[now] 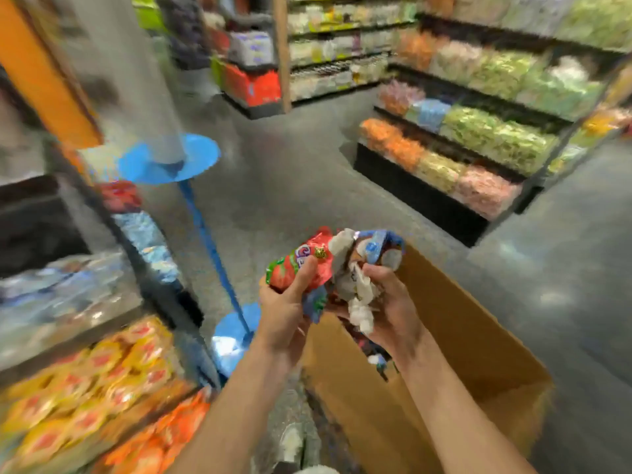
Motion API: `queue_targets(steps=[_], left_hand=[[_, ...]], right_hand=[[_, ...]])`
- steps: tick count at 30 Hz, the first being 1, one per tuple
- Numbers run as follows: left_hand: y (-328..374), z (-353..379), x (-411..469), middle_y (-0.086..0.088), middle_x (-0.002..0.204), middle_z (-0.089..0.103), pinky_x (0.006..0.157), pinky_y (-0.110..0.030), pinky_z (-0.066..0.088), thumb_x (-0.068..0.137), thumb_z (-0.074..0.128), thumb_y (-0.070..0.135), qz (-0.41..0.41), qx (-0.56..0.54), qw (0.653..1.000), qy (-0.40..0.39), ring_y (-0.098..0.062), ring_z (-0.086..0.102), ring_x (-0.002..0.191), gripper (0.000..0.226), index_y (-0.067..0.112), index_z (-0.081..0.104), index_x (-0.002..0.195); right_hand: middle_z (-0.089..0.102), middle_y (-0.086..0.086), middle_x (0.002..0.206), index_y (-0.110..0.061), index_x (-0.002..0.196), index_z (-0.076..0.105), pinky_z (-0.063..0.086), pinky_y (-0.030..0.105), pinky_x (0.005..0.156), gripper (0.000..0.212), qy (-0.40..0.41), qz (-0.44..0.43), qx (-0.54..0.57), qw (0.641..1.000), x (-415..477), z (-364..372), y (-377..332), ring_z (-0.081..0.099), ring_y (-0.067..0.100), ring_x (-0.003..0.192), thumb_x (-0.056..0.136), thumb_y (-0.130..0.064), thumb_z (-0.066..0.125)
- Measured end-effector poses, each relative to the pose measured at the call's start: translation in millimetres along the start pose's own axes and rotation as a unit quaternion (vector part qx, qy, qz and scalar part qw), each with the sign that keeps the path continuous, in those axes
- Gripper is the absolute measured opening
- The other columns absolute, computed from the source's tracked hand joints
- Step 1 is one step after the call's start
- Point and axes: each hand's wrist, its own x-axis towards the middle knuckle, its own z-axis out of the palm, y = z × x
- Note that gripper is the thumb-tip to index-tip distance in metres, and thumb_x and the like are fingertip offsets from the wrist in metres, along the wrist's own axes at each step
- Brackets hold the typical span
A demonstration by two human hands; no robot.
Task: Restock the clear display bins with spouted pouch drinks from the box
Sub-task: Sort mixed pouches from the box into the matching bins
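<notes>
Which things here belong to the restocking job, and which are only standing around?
Job: left hand holding a red pouch; right hand holding blue and white pouches; cardboard box; clear bins.
Not the job: blue stand; shelves of bagged goods; yellow-orange packets.

Bright, even overhead store light, with pale glare patches on the grey floor at the right. Heavy motion blur smears the whole frame, worst along the left edge and upper right; the centre is slightly clearer. Wide-angle bending tilts the edges.
</notes>
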Motion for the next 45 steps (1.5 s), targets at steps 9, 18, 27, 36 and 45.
queue_targets(steps=[9,18,27,36,45], left_hand=[[113,-117,-104,-0.01,0.098,0.076,0.075,-0.031,0.06,0.098,0.041,0.051,0.074,0.008,0.979,0.188,-0.021,0.074,0.086,0.052,0.016,0.079,0.092],[223,-251,-180,-0.001,0.079,0.058,0.046,-0.016,0.042,0.084,0.072,0.031,0.193,0.078,0.911,0.355,0.0,0.055,0.052,0.029,0.015,0.052,0.098],[331,-380,-221,0.006,0.071,0.05,0.06,-0.017,0.044,0.08,0.081,0.024,0.298,0.22,0.852,0.369,0.008,0.048,0.048,0.042,0.011,0.047,0.1],[427,-416,-201,-0.01,0.098,0.066,0.075,-0.036,0.051,0.073,0.088,0.025,0.381,0.271,0.815,0.342,-0.02,0.065,0.081,0.05,0.022,0.049,0.104],[451,-364,-146,0.001,0.088,0.068,0.066,-0.03,0.058,0.082,0.078,0.008,0.43,0.283,0.834,0.198,-0.011,0.068,0.071,0.037,0.026,0.053,0.101]], right_hand=[[0.055,0.023,0.091,-0.005,0.096,0.065,0.048,0.034,0.069,0.027,-0.098,0.148,-0.108,0.978,37,155,135,0.054,0.031,0.078,0.077,-0.024,0.071],[0.068,0.017,0.121,-0.01,0.11,0.076,0.039,0.039,0.077,0.085,-0.192,0.191,-0.155,0.95,65,308,259,0.054,0.031,0.081,0.042,-0.057,0.094],[0.071,0.015,0.116,-0.005,0.106,0.077,0.057,0.04,0.089,0.036,-0.185,0.222,-0.066,0.955,90,449,363,0.07,0.027,0.105,0.098,-0.031,0.053],[0.075,0.018,0.096,0.002,0.089,0.078,0.061,0.036,0.064,0.029,-0.163,0.184,-0.07,0.967,118,507,355,0.075,0.028,0.079,0.083,-0.018,0.058],[0.074,0.017,0.098,-0.001,0.095,0.076,0.054,0.041,0.09,0.026,-0.179,0.118,-0.117,0.97,166,511,292,0.072,0.028,0.085,0.082,-0.015,0.06]])
